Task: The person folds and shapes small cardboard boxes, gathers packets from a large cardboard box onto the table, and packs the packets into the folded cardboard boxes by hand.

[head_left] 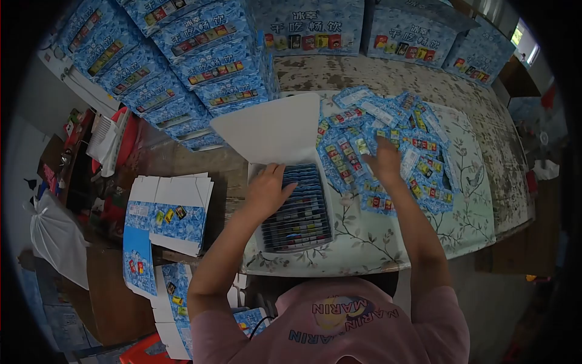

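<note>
A white-lined open box (328,233) stands on the table with its lid (273,124) raised. Rows of thin blue packets (300,209) are packed upright inside it. My left hand (267,191) rests at the box's left side, its fingers over the packets near the back and its thumb apart. To the right, a loose pile of blue sachets (424,145) with small coloured pictures is spread over the tablecloth. My right hand (385,162) reaches onto the pile's middle, thumb and fingers apart; its fingertips touch or hover just above the sachets, and I cannot tell which.
Stacked blue printed boxes (212,67) rise at the back left. More boxes (315,27) line the table's far edge. Flat folded cartons (176,212) lie left of the open box. A floral tablecloth (364,242) covers the table's front. A white plastic bag (57,233) is at far left.
</note>
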The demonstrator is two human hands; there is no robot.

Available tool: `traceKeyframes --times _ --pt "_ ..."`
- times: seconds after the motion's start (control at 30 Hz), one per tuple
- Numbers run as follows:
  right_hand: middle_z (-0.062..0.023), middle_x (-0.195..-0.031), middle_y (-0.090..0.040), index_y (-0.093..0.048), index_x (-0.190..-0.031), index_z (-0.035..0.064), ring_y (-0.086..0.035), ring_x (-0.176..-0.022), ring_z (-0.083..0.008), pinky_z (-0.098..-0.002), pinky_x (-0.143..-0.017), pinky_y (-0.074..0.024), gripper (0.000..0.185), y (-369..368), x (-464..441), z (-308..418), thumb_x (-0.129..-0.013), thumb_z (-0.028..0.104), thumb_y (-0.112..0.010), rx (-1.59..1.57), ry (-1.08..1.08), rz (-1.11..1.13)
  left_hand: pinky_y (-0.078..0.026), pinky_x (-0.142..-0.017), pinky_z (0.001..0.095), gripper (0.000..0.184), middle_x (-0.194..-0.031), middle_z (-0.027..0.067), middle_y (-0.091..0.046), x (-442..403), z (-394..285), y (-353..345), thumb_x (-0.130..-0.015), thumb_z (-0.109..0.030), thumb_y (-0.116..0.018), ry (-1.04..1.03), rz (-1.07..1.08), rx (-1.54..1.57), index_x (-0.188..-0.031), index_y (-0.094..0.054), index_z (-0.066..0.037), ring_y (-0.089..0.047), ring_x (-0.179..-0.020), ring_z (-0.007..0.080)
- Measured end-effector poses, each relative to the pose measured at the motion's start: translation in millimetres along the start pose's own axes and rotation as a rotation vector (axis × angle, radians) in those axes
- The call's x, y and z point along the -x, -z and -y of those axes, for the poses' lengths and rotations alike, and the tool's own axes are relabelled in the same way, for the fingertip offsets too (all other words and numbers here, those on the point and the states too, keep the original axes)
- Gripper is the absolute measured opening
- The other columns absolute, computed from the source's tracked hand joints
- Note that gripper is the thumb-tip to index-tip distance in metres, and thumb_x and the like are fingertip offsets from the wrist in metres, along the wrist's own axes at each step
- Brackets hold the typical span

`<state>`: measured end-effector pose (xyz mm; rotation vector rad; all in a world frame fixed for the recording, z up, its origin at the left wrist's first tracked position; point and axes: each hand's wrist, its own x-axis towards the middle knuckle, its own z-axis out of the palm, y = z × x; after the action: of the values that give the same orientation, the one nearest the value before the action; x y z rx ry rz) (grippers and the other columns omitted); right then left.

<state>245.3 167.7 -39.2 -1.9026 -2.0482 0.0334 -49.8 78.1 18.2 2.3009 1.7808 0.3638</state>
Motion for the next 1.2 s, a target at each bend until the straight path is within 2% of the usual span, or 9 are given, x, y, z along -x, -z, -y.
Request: traceKeyframes --times 0.17,0.23,0.3,0.5,0.63,0.73,0.8,0.93,1.2 --pt "-0.0128 -0.088 -0.065 -0.058 -0.103 0.0056 -0.065 -0.075 -0.0255 -0.0355 -0.064 -0.0509 0.022 89 24 40 -0.081 0.003 -0.061 -0.73 0.192 -0.055 -0.046 -0.087 0.0392 0.056 -0.121 0.0212 -0.05 25 -3 -8 -0.081 -0.03 -0.063 -0.067 -0.071 -0.018 -0.12 -0.047 0.006 -0.052 -0.108 0.035" --pt "-0.0111 -0.092 -0.064 -0.062 -0.095 0.0055 -0.063 -0.078 -0.0246 -0.0333 -0.066 -0.0489 0.015 122 31 84 -0.08 0.007 -0.063 -0.852 0.335 0.009 -0.046 -0.088 0.0391 0.056 -0.122 0.0221 -0.049 30 -4 -13 -0.081 -0.03 -0.063 -0.098 -0.111 -0.035 -0.12 -0.047 0.006 -0.052 -0.11 0.0353" --pt "-0.0112 -0.086 -0.063 -0.061 -0.095 0.0062 -0.062 -0.075 -0.0267 -0.0335 -0.065 -0.0484 0.016 111 18 120 -0.079 0.007 -0.063 -0.778 0.711 -0.159 -0.046 -0.088 0.0387 0.055 -0.124 0.0237 -0.048 27 -5 -12 -0.081 -0.03 -0.063 -0.059 -0.112 -0.035 -0.12 -0.047 0.007 -0.051 -0.111 0.0346" --pt "-0.0124 -0.078 -0.06 -0.059 -0.089 0.0055 -0.06 -0.071 -0.0316 -0.0389 -0.061 -0.0475 0.011 33 -13 171 -0.078 0.007 -0.061 -0.473 0.895 -0.059 -0.048 -0.085 0.0387 0.051 -0.119 0.0235 -0.052 28 -6 -11 -0.081 -0.027 -0.063 -0.112 -0.151 -0.06 -0.116 -0.05 0.007 -0.055 -0.104 0.0346" --pt "-0.0151 -0.078 -0.06 -0.056 -0.09 0.004 -0.061 -0.073 -0.031 -0.0403 -0.059 -0.0477 0.014 44 -1 133 -0.081 0.014 -0.058 -0.388 0.669 -0.005 -0.048 -0.083 0.0388 0.047 -0.114 0.0227 -0.055 44 -4 2 -0.082 -0.025 -0.062 -0.122 -0.182 0.05 -0.116 -0.052 0.005 -0.056 -0.101 0.0353" --pt "-0.0166 -0.088 -0.062 -0.057 -0.1 0.0025 -0.061 -0.078 -0.0295 -0.037 -0.066 -0.0487 0.024 45 6 112 -0.085 0.021 -0.058 -0.487 0.365 0.138 -0.049 -0.08 0.0361 0.043 -0.111 0.0221 -0.056 50 12 6 -0.086 -0.024 -0.058 -0.053 -0.537 0.143 -0.117 -0.052 0.003 -0.058 -0.099 0.0315" --pt "-0.0176 -0.095 -0.062 -0.056 -0.108 0.001 -0.061 -0.084 -0.0282 -0.0362 -0.072 -0.0487 0.033 27 13 105 -0.086 0.026 -0.058 -0.538 0.19 0.253 -0.041 -0.092 0.0344 0.047 -0.119 0.0194 -0.055 40 29 3 -0.089 -0.028 -0.055 0.46 -0.406 0.764 -0.121 -0.048 0.005 -0.053 -0.11 0.0269" --pt "-0.0162 -0.118 -0.054 -0.044 -0.126 0.0001 -0.052 -0.109 -0.0259 -0.0362 -0.089 -0.0411 0.063 -11 17 108 -0.083 0.044 -0.059 -1.265 -0.261 0.589 -0.04 -0.09 0.0303 0.048 -0.118 0.0122 -0.054 12 64 -23 -0.089 -0.029 -0.055 0.63 -0.167 1.581 -0.124 -0.046 0.003 -0.053 -0.105 0.0202" --pt "-0.0224 -0.12 -0.052 -0.04 -0.127 -0.004 -0.052 -0.108 -0.0338 -0.0383 -0.091 -0.0399 0.067 -29 27 121 -0.078 0.035 -0.064 -0.92 -0.105 0.384 -0.046 -0.08 0.0323 0.044 -0.109 0.0102 -0.057 2 65 -45 -0.087 -0.019 -0.059 0.448 -0.111 1.301 -0.123 -0.046 0.002 -0.057 -0.096 0.0203"
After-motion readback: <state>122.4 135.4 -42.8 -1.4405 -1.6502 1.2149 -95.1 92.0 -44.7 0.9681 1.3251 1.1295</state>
